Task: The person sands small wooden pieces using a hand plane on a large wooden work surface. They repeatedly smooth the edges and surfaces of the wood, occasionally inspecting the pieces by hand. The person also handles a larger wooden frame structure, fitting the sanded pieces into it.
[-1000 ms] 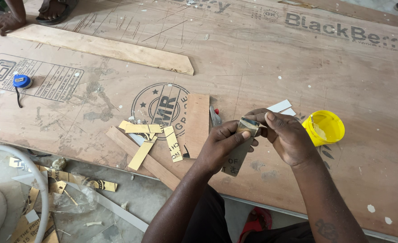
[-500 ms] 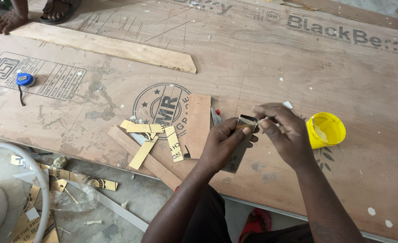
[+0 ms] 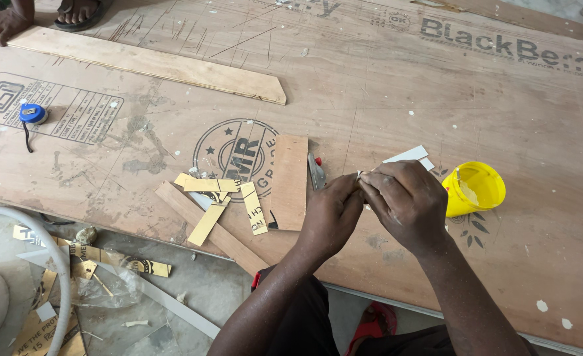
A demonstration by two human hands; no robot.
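Note:
My left hand (image 3: pixel 334 211) and my right hand (image 3: pixel 407 201) meet over the big plywood sheet (image 3: pixel 383 86), fingertips pressed together. Both pinch a small strip (image 3: pixel 359 175); only a pale tip of it shows, the rest is hidden by my fingers. Just right of my right hand stands a yellow cup (image 3: pixel 486 178) holding pale glue and a small stick. White laminate pieces (image 3: pixel 410 156) lie behind my right hand. Left of my left hand lie a tool with a red spot (image 3: pixel 316 173) and a rectangular plywood piece (image 3: pixel 290 181).
Several small yellow strips (image 3: pixel 215 188) lie on a long wooden batten (image 3: pixel 205 227) near the sheet's front edge. A long plank (image 3: pixel 153 64) and a blue tape measure (image 3: pixel 33 113) sit at the left. Another person's hand (image 3: pixel 1 26) and sandalled foot (image 3: pixel 80 10) rest at the top left. A white pipe (image 3: pixel 41 250) curves over scraps on the floor.
My hands have closed tighter over the small strip, which now is almost fully hidden. They sit slightly lower and nearer the sheet; the view has shifted a little.

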